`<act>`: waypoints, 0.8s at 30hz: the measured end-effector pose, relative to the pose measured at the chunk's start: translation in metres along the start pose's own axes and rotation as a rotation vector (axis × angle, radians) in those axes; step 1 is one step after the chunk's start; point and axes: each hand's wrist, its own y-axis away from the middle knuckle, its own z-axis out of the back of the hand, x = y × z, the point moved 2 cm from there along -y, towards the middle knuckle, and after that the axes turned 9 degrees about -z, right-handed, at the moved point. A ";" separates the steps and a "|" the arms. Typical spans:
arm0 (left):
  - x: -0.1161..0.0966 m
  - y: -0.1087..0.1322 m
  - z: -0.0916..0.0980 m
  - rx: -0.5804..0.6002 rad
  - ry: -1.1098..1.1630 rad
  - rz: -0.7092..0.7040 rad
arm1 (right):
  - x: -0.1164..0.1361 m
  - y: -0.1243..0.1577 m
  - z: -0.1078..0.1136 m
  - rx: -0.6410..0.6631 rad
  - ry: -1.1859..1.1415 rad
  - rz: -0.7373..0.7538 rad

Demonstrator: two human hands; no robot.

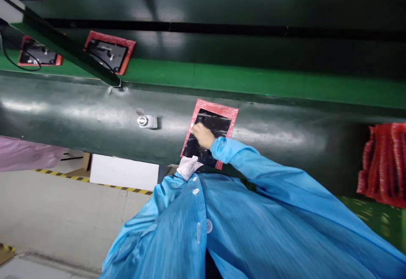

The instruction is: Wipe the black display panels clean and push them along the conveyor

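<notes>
Dark-green glossy conveyor belt (72, 116) runs across the view, tilted, with a brighter green band (253, 80) beyond it. A dark green crossbar (60, 44) cuts over the belt at 10 o'clock, and a thin black cable (19, 59) loops near its end. Two black panels on red bubble sheets (109, 52) lie further along at 10 o'clock. A white metal-capped fitting (146, 121) sits on the belt, just left of centre. A bundle of red bubble bags (383, 164) hangs at 3 o'clock. Below the belt, at 8 o'clock, are a grey floor (63, 215), black-and-yellow hazard tape (91, 181) and a white box (123, 171); a lilac sheet (25, 154) sits at 9 o'clock.

Hands, both in blue smock sleeves (269, 177), meet at centre. Right hand (201, 136): fingers extended and open, lying flat on a glossy black panel (211, 124) — no clench. The panel lies on a pink bubble sheet (218, 107), on the belt at about 12 o'clock from the hands. Left hand (187, 167): wrapped in crumpled white cloth (189, 165) at the panel's lower edge — grip hidden, cannot tell.
</notes>
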 end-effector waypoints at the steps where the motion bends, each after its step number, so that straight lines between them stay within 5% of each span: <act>1: -0.001 0.001 -0.002 0.007 0.018 -0.015 | 0.008 0.009 -0.007 0.056 -0.025 0.098; 4: -0.001 0.002 -0.007 0.020 0.050 -0.044 | 0.000 0.011 -0.008 0.066 -0.119 0.192; 9: 0.007 -0.003 -0.004 0.028 0.003 -0.044 | -0.020 -0.009 -0.001 -0.115 -0.124 0.000; 13: 0.011 -0.015 0.000 0.033 -0.080 -0.064 | 0.026 0.040 -0.031 0.086 -0.152 0.351; 16: 0.013 -0.017 0.000 0.073 -0.123 -0.075 | 0.026 0.060 -0.035 0.161 -0.165 0.502; 21: 0.017 -0.012 -0.002 0.124 -0.083 -0.092 | -0.012 0.027 -0.008 -0.072 -0.066 0.103; 24: 0.015 -0.015 0.001 0.140 -0.057 -0.090 | 0.011 0.047 -0.018 -0.015 -0.049 0.132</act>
